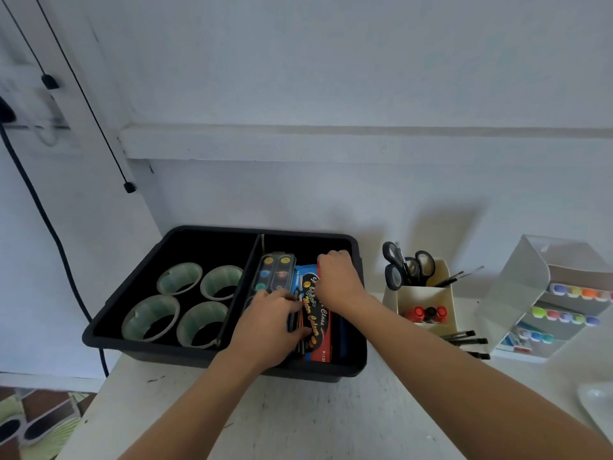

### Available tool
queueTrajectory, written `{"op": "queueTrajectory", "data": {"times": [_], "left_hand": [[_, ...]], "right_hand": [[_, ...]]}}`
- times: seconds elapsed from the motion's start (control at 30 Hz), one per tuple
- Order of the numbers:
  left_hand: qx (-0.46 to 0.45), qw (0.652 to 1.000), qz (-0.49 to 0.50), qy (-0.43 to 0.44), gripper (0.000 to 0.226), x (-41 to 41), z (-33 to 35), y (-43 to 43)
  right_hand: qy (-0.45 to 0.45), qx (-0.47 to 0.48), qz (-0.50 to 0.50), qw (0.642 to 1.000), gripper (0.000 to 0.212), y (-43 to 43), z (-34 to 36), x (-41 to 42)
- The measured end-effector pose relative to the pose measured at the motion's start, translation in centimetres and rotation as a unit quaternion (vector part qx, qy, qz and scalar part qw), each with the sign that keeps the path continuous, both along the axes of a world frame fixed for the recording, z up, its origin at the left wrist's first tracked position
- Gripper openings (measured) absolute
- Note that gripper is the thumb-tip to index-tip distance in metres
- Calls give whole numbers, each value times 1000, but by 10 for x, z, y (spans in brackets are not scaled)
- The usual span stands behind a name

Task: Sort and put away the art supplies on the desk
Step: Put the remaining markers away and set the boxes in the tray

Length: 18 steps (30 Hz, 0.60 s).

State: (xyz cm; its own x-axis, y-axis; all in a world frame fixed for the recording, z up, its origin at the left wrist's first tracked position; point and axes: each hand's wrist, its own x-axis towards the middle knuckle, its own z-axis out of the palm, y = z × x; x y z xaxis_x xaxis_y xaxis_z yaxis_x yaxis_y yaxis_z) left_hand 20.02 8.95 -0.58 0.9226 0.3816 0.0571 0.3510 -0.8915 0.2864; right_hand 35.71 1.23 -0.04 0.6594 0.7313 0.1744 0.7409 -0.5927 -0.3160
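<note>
Fingers (288,302) of our left hand (268,327) curl round a bundle of thin sticks (299,343), our right hand (338,280) grips the water-colour box (320,341), both in the right compartment of the black bin (172,247); we judge loose sticks may slip and jam beneath the box.

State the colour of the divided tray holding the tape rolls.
Black tray, seen in the head view.

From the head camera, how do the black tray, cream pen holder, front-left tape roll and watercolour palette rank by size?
1. black tray
2. cream pen holder
3. front-left tape roll and watercolour palette: look alike, and the left hand covers part of the palette, so unranked.
</note>
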Motion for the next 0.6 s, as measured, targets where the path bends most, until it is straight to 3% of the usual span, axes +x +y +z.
{"op": "queueTrajectory", "data": {"times": [0.07,0.23,0.47,0.6], "left_hand": [[-3,1000,-13,25,51,0,-1,3],[-15,999,-21,25,40,0,1,4],[2,999,-18,43,88,5,3,-3],[-24,998,-4,52,88,13,5,-5]], "right_hand": [[-79,-36,8,996,20,-3,-4,0],[-141,-126,34,981,35,-5,-12,1],[-115,-151,40,981,42,1,-7,8],[-78,-118,28,989,28,4,-3,12]]}}
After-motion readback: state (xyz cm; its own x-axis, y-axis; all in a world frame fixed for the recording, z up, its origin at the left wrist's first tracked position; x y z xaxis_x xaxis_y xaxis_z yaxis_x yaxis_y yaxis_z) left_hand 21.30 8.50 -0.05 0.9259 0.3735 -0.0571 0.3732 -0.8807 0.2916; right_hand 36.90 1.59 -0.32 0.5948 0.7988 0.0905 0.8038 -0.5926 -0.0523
